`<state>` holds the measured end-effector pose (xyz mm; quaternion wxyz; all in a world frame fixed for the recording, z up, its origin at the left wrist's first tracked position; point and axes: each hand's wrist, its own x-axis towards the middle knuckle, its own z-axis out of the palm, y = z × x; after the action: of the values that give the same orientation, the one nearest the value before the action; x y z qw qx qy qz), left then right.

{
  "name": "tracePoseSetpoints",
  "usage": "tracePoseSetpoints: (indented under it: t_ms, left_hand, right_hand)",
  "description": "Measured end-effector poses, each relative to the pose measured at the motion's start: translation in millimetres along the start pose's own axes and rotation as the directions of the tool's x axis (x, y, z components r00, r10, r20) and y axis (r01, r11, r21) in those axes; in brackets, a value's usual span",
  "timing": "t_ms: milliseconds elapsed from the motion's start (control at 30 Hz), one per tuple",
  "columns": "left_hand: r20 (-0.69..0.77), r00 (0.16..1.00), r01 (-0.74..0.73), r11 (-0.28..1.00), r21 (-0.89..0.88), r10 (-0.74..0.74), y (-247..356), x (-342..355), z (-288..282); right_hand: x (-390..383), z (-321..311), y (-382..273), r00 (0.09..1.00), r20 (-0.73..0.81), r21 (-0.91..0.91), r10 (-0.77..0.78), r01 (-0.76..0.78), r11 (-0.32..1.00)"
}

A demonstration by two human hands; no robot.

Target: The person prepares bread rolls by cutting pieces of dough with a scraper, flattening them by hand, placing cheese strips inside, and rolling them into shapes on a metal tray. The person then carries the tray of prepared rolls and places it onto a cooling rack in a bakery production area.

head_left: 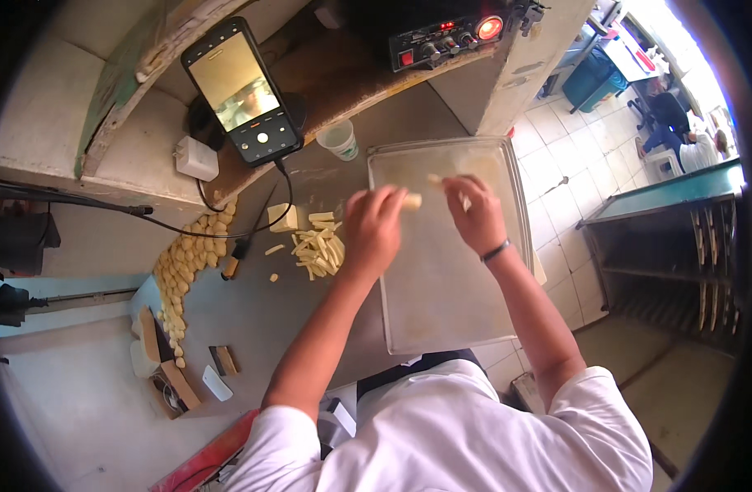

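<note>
A pale dough strip (412,200) is pinched at its left end by the left hand (371,227), above the upper part of the metal baking tray (441,312). Right hand (477,215) grip: fingers pressed together on a second small dough piece (435,178), partly blurred, so how much is held cannot be told. Both hands are over the tray's 12 o'clock end, close together but not touching.

The supply pile of cut dough sticks (320,248) lies on the table (253,320) at 9 o'clock of the left hand, just beside the tray's left rim. A bigger dough block (282,217) sits at the pile's 10 o'clock. A row of rounded dough pieces (183,271) runs further out at 9 o'clock. A plastic cup (340,139) stands at 11 o'clock of the tray, a phone (241,90) propped above it.

For the step to be done well, judged from this frame: strips should be gripped lightly at the ends so they are not stretched or squashed, laid flat on bare tray surface, and kept apart from each other. Filling is best started at the far end. The rim should be avoided.
</note>
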<state>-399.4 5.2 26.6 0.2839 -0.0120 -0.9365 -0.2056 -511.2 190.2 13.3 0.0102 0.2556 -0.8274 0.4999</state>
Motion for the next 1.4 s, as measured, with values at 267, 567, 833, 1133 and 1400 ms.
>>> tracePoseSetpoints:
  t_ms: [267, 567, 833, 1133, 1400]
  left_hand:
    - [0.185, 0.967, 0.156, 0.981, 0.117, -0.176, -36, 4, 67]
    - [0.141, 0.87, 0.487, 0.868, -0.097, -0.473, -10, -226, -71]
    - [-0.008, 0.772, 0.624, 0.76, -0.183, -0.636, -53, -360, -170]
    - [-0.295, 0.466, 0.818, 0.533, -0.214, -0.834, -102, -470, -306]
    - [-0.413, 0.376, 0.859, 0.479, -0.18, -0.83, -104, -509, -342]
  right_hand:
    - [-5, 19, 36, 0.975, -0.067, -0.383, -0.212, 0.171, 0.908]
    - [-138, 43, -51, 0.812, 0.563, 0.013, -0.156, 0.18, 0.984]
    - [-150, 197, -155, 0.645, 0.72, 0.046, -0.256, 0.324, 0.945]
    - [-198, 506, -280, 0.275, 0.731, 0.348, -0.624, 0.637, 0.688]
    - [-221, 663, -377, 0.249, 0.695, 0.286, -0.674, 0.765, 0.578]
